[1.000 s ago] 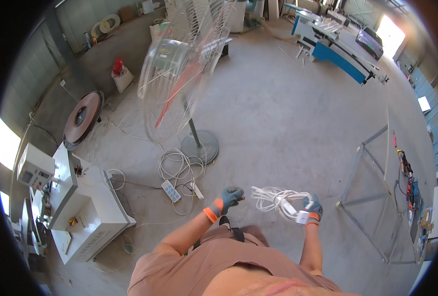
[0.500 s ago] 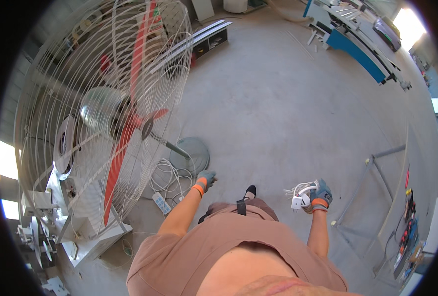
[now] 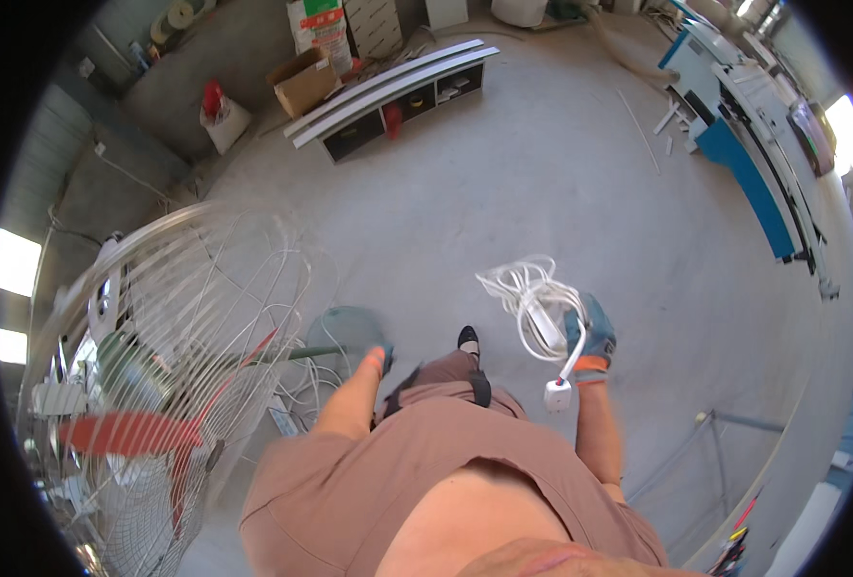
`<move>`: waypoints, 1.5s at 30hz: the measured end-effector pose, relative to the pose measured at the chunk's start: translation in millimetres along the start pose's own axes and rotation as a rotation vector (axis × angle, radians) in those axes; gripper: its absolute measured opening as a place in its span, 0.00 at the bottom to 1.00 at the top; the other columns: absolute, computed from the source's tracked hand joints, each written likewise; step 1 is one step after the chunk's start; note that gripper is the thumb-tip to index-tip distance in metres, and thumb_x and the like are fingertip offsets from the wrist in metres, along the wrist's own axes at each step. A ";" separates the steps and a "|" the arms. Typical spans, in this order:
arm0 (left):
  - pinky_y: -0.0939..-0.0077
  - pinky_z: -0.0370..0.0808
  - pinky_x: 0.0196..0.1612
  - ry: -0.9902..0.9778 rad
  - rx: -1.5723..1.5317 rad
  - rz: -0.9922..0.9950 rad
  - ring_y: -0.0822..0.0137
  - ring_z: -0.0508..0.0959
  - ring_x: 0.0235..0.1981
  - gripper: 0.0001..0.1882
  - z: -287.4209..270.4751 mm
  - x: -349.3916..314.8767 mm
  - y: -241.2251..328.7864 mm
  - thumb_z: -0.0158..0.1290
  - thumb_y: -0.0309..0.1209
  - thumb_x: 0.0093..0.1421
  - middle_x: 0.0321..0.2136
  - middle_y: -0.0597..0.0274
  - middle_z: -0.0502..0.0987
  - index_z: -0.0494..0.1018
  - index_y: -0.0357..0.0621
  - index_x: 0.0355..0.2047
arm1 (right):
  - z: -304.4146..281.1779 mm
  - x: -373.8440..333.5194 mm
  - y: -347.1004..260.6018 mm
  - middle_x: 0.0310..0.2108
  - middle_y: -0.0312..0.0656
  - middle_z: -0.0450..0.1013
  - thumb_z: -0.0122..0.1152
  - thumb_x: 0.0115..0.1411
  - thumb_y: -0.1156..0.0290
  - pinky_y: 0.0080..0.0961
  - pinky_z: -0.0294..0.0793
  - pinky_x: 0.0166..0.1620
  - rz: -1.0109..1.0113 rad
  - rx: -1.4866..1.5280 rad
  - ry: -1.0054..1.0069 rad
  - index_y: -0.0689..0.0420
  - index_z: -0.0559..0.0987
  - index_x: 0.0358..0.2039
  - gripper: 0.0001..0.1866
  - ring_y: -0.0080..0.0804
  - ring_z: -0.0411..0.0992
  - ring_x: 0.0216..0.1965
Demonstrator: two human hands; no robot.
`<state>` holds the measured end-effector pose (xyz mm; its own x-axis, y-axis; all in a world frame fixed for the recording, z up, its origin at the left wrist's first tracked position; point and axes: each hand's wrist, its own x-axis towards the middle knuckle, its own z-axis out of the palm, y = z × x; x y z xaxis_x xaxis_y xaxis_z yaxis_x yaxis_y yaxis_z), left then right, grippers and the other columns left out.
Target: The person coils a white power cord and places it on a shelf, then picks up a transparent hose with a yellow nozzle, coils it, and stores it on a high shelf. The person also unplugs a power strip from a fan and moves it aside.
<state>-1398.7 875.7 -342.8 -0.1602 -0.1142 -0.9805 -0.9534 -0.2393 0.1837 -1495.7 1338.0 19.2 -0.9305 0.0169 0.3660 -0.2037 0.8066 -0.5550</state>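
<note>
My right hand [image 3: 590,332], in a grey-blue work glove with an orange cuff, is closed around a bundled white extension cord [image 3: 532,298]. The cord's loops spread beyond my fingers, and its white plug [image 3: 558,395] hangs below the glove. On the left, my gloved left hand [image 3: 380,359] hangs low near the round base [image 3: 354,330] of a large pedestal fan; its fingers are small and smeared, so their pose is unclear. The fan has red blades [image 3: 128,435] inside a pale wire cage [image 3: 196,260]. Behind my left forearm, loose white cable [image 3: 301,385] and a power strip [image 3: 282,415] lie on the floor.
Ahead stands a low dark shelf unit [image 3: 354,135] topped with long white strips. Left of it are a cardboard box [image 3: 303,85] and a white sack [image 3: 223,125]. A blue-and-white machine [image 3: 749,183] occupies the far right; a grey metal frame [image 3: 725,423] is nearer on that side.
My right hand has risen forward and left with the cord bundle, whose loops now spread wider. The view has shifted, so the fan sits lower and further left and the far shelf shows fully.
</note>
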 end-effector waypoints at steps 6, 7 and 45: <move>0.40 0.61 0.63 -0.268 -0.356 -0.062 0.44 0.65 0.62 0.46 226.1 -103.5 262.5 0.55 0.69 0.52 0.63 0.54 0.67 0.64 0.52 0.62 | 68.3 196.4 -32.2 0.41 0.50 0.79 0.65 0.57 0.61 0.39 0.77 0.45 -0.066 0.165 -0.012 0.59 0.80 0.47 0.20 0.52 0.77 0.42; 0.41 0.60 0.64 -0.432 -0.325 -0.087 0.45 0.63 0.64 0.51 250.0 -124.5 303.5 0.49 0.74 0.50 0.64 0.54 0.65 0.61 0.52 0.65 | 82.3 231.4 -35.5 0.40 0.50 0.79 0.65 0.57 0.63 0.38 0.77 0.45 -0.126 0.193 0.001 0.59 0.80 0.46 0.19 0.51 0.78 0.42; 0.52 0.70 0.60 -0.081 -1.590 0.662 0.53 0.74 0.55 0.41 -117.7 64.6 1107.8 0.48 0.66 0.56 0.57 0.59 0.74 0.70 0.52 0.60 | 812.4 1008.0 -259.1 0.50 0.54 0.75 0.65 0.59 0.56 0.36 0.74 0.53 -0.291 0.904 -1.170 0.60 0.75 0.56 0.29 0.47 0.75 0.50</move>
<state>-2435.2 489.8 -194.4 -0.4494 -0.5458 -0.7072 0.4345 -0.8253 0.3608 -2628.2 666.0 -75.0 -0.4477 -0.8942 -0.0020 -0.1264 0.0655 -0.9898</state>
